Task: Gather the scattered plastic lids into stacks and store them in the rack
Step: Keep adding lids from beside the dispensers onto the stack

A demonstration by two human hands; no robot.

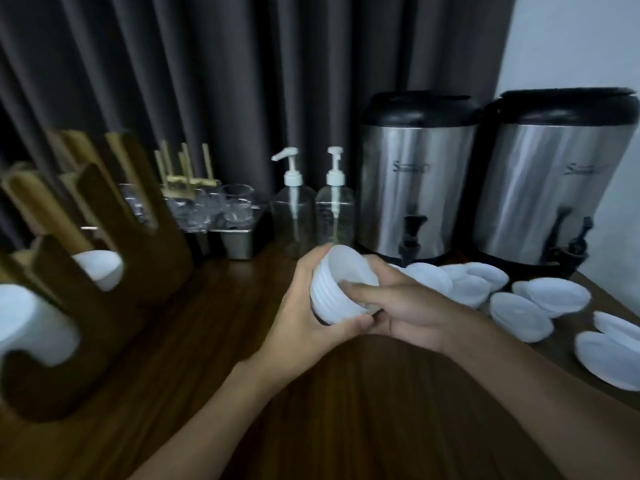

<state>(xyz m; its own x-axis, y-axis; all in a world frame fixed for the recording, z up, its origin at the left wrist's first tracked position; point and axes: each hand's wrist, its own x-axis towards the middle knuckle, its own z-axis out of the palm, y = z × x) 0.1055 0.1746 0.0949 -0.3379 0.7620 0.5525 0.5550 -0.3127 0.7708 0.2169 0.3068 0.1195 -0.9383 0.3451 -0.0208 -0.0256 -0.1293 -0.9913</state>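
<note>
A stack of white plastic lids is held above the dark wooden table, tilted on its side. My left hand grips it from the left and below. My right hand holds it from the right, fingers curled over its rim. Several loose white lids lie scattered on the table to the right. The wooden rack stands at the left, blurred, with white lid stacks in its slots and another lid stack in the nearest slot.
Two steel drink dispensers with black tops stand at the back right. Two clear pump bottles and metal trays of clear cups line the back. A dark curtain hangs behind. The table edge runs at the far right.
</note>
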